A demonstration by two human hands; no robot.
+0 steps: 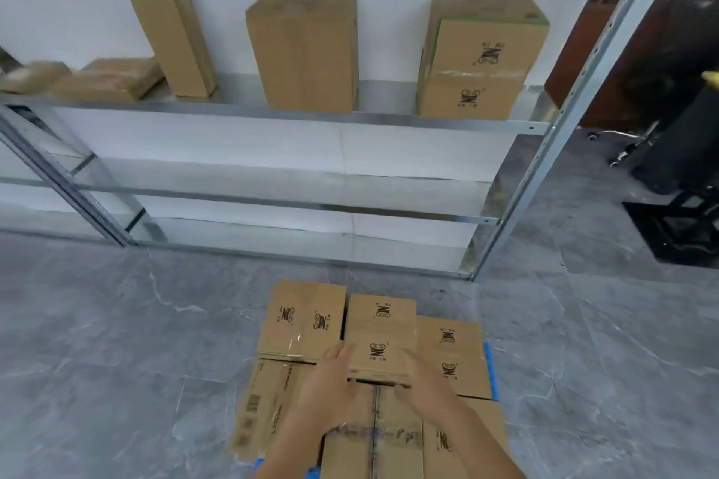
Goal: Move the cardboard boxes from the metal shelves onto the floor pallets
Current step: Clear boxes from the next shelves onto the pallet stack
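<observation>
Step in hand: setting a box [383,331] on the pallet [491,373].

1. Position of the box. It lies flat in the upper layer of the load, toward the pallet's far edge. It sits between a left neighbour [303,319] and a right neighbour [455,354], close against both. Its near edge overhangs the lower layer [373,436] slightly.

2. State of the hands. My left hand [328,377] is wide, with straight fingers against the box's near left corner. My right hand [422,381] is also wide, with straight fingers along the near right side. Neither hand curls round the box. Motion blur hides how firm the contact is.

3. Judgement. The box appears to be carried by the load and not by my hands, so the placing step looks nearly complete.

4. Next move. It calls for squaring the box against its neighbours, if needed, and then turning to the shelf [389,121].

5. Remaining stock. On the shelf stand a right box [478,62] at the right end, a tall box [307,51] at the middle, a leaning box [175,43], and flat boxes [113,80] toward the left end. The tall ones call for both hands.
</observation>
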